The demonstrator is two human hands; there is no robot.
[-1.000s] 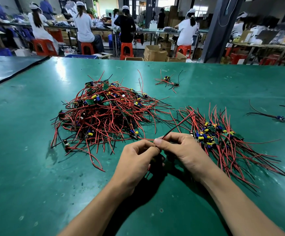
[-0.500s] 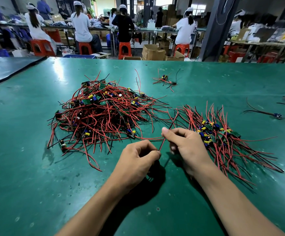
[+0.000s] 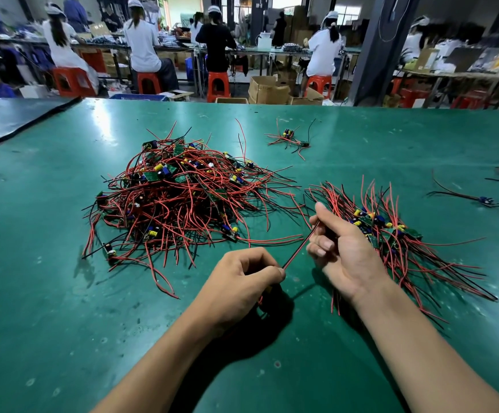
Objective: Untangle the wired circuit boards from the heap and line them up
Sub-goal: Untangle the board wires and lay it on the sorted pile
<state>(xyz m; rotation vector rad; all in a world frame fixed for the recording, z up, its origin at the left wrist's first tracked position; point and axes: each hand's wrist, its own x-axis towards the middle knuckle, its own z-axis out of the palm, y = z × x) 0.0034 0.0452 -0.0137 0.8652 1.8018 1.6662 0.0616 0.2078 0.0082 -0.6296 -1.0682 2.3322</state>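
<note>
A red-and-black wire pair is being held taut between the two hands, just above the green surface. Its near end is being pinched in the grip of the left hand, thumb against curled forefinger. Its far end is being pinched in the grip of the right hand, with the thumb raised and the fingers curled in. The board belonging to this pair is not being shown; it is judged to be hidden within or under the left hand, but this cannot be confirmed.

The tangled heap of wired circuit boards is lying beyond the left hand, apart from both grips. The lined-up row is lying just beyond and to the right of the right hand, which is partly covering it, with its leads fanning towards the near right. A stray wired board is lying well beyond the heap, and a second stray board is lying far to the right.

Handling is being judged as follows. Each piece is light. The leads are thin, soft and springy, and likely to snag on neighbours. The small boards are stiff, and their upright components are probably fragile. Hold is best being taken at the board edge, or on the leads close to the board, with the leads being drawn out straight and never jerked.
</note>
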